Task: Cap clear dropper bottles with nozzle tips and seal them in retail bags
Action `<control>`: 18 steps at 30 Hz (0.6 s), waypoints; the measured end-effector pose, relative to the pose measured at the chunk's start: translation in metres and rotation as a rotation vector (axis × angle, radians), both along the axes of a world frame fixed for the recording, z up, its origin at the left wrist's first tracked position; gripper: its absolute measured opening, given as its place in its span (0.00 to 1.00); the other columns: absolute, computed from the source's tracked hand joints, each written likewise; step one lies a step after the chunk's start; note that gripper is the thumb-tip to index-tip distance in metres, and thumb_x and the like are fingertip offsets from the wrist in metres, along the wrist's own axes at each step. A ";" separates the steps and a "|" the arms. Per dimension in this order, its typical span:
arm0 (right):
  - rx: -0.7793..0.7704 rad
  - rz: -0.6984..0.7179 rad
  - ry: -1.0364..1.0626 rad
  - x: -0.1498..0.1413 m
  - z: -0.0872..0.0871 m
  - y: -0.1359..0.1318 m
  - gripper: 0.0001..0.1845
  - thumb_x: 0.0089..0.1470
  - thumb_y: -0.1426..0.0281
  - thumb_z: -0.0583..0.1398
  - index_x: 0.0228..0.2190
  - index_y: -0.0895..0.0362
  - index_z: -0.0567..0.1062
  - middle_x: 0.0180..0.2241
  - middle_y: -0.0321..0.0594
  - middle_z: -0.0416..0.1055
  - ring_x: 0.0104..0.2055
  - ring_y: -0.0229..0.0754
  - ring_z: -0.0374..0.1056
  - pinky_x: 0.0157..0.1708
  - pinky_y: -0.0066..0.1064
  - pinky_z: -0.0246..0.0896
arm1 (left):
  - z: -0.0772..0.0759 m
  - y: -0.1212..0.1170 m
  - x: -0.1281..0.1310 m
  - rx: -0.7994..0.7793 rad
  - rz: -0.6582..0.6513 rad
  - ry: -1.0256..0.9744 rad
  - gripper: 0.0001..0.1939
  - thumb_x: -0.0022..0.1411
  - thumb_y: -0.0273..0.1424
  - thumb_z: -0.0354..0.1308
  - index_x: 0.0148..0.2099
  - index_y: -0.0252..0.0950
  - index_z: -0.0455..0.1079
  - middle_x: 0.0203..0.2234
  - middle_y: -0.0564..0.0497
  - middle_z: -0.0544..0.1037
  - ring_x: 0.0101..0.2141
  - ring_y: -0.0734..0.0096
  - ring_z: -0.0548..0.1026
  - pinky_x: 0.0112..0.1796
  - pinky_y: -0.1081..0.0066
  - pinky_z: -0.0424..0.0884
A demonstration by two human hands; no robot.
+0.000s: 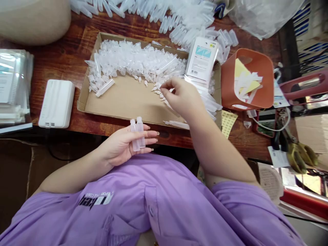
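Observation:
My left hand [123,145] lies palm up near the table's front edge, its thumb holding two clear plastic bottles [137,136] against the fingers. Their narrow open necks point away from me. Over the right part of a shallow cardboard tray [115,102], my right hand [180,97] has thumb and fingertips pinched together. Small white nozzle tips [156,89] lie just beside those fingertips; whether one is between them I cannot make out. A heap of clear plastic caps and tubes [135,59] fills the far side of the tray.
Many clear tubes [174,15] lie piled behind the tray. A printed white package [201,61] rests on its right end, beside an orange bin [229,78] with paper scraps. Scissors [298,157] are at far right. A white power bank [56,103] and bagged packages [15,82] sit left.

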State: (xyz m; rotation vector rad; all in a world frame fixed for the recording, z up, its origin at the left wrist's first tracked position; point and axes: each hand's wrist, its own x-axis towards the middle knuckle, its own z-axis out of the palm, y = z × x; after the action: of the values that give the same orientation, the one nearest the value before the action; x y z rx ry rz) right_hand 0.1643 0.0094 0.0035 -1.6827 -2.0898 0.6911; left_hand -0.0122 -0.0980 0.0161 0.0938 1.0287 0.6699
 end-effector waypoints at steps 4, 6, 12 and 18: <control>-0.041 0.128 -0.345 -0.002 -0.008 0.042 0.10 0.52 0.75 0.59 0.36 0.57 0.79 0.40 0.46 0.78 0.43 0.52 0.72 0.44 0.42 0.65 | -0.007 -0.004 0.003 -0.055 0.030 -0.053 0.04 0.65 0.20 0.55 0.42 0.29 0.70 0.35 0.41 0.83 0.36 0.63 0.83 0.36 0.70 0.79; -0.057 0.162 -0.454 -0.009 -0.014 0.047 0.10 0.52 0.75 0.60 0.37 0.58 0.79 0.41 0.48 0.78 0.44 0.53 0.72 0.44 0.42 0.65 | -0.011 -0.006 0.004 -0.068 0.053 -0.097 0.04 0.66 0.20 0.54 0.41 0.29 0.70 0.35 0.40 0.83 0.36 0.64 0.83 0.36 0.71 0.79; -0.066 0.156 -0.494 -0.018 -0.013 0.037 0.10 0.54 0.81 0.56 0.36 0.62 0.77 0.40 0.53 0.76 0.47 0.53 0.72 0.47 0.43 0.62 | -0.009 -0.007 0.005 -0.110 0.018 -0.147 0.08 0.69 0.23 0.49 0.41 0.28 0.70 0.33 0.40 0.83 0.33 0.64 0.83 0.33 0.72 0.79; -0.327 0.206 0.200 0.001 0.007 0.004 0.05 0.53 0.74 0.63 0.35 0.58 0.76 0.33 0.39 0.74 0.37 0.40 0.70 0.42 0.34 0.64 | -0.008 -0.008 0.009 -0.070 -0.069 -0.112 0.06 0.67 0.24 0.53 0.41 0.29 0.71 0.32 0.42 0.83 0.32 0.66 0.83 0.32 0.73 0.78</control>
State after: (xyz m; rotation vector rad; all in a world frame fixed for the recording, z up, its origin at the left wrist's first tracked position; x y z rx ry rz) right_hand 0.1654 0.0132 0.0105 -1.4875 -2.1096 1.2702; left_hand -0.0028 -0.1055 0.0080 0.0304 0.9358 0.5697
